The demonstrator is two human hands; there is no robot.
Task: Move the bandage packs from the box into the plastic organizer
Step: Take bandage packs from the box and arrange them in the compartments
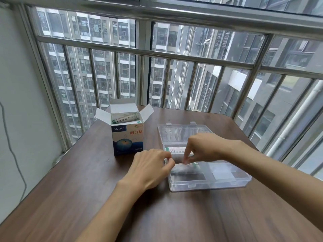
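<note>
Fingers of both hands meet over the clear organizer (pixel 208 182) — the left hand (pixel 152 169) curled at its near-left edge, the right hand (pixel 208 148) pinching down on a bandage pack (pixel 176 150) inside; whether the left holds anything, I cannot tell. More packs stand in the open box (pixel 127 135). They look light, thin, bendy — best pinched by the edges.

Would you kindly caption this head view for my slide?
Both hands settle a bandage pack into the clear organizer beside the open box.

Soft daylight enters through the window (pixel 174 67); railings bow at the edges, fingertips blur.
</note>
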